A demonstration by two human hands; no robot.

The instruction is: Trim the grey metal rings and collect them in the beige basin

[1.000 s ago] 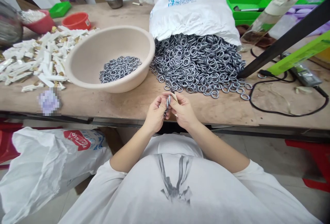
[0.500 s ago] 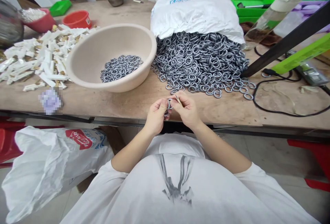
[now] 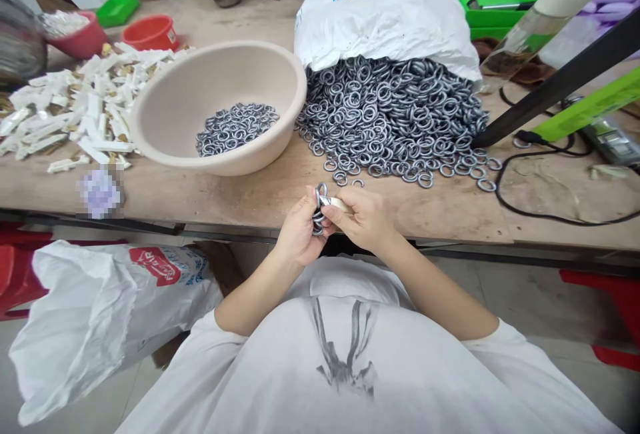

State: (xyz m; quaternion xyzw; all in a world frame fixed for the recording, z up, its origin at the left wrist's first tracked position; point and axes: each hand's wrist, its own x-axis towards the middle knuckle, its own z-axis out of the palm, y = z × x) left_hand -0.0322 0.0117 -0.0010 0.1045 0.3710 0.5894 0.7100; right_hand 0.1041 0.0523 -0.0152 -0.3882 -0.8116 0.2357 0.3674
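Several grey rings (image 3: 319,219) are bunched in my left hand (image 3: 299,229), one of them standing up between thumb and fingers. My right hand (image 3: 367,217) is closed around a small knife (image 3: 340,205) with a flat cream handle. Its shiny metal end touches or lies very near the upright ring; my thumb partly covers it. Both hands are together at the table's front edge. Just beyond them spreads a big pile of the same grey rings (image 3: 390,117). A beige basin (image 3: 170,87) with more rings inside stands to the left of the pile.
A white sack (image 3: 385,27) lies behind the ring pile. White strips (image 3: 95,114) are heaped at left, near a red bowl (image 3: 150,33). On the right are a black post (image 3: 550,91), a cable (image 3: 515,201) and a bottle (image 3: 540,21). Another white sack (image 3: 85,307) stands below the table.
My right hand has turned, so the knife's cream handle now shows broadly and its metal end points left at the rings. More of the rings in my left hand are visible.
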